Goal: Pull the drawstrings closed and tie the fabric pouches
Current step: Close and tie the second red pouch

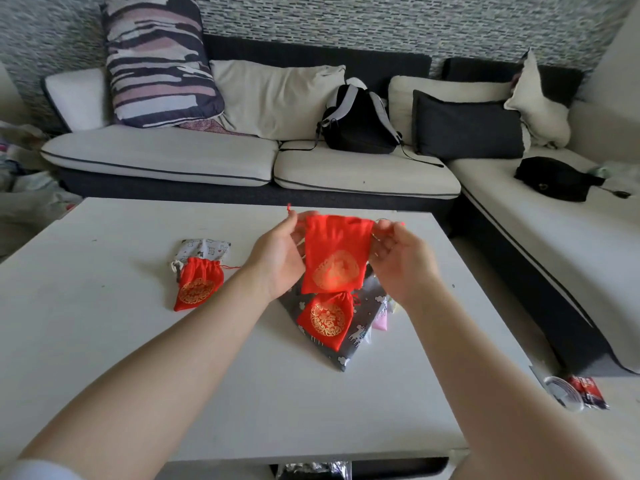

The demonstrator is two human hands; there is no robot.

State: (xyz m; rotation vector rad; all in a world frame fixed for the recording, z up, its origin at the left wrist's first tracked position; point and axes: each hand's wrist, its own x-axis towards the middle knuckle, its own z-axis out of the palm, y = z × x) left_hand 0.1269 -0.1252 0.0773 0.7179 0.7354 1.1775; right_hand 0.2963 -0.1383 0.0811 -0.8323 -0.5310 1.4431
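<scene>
Left hand (277,258) up over the surface (138,341), thumb and fingertips pinching a red drawstring at the top left corner of a flat red pouch (334,254). Right hand (398,258) opposite, fingers curled, pinching the string at the top right corner. Pouch hanging upright between both hands, mouth not yet gathered, gold round emblem on the front; no legible writing in it, only ornament. String ends thin and hard to trace, one red tip poking above the left fingers.

Below it, a second red pouch (327,318), neck cinched, gold emblem facing up, lying on a grey printed pouch (346,351) with white cloud and animal shapes. Pink and pale fabric peeking from under the grey one at right, mostly hidden. Off to the left, a third red pouch (195,285), cinched too, string trailing right, resting partly over a white printed pouch (206,247). Contents of every pouch out of sight.

Beyond the surface, a sofa (207,157) with cushions and a black backpack (360,123). Far right edge, a red and dark wrapper (588,393), print too blurred to read.
</scene>
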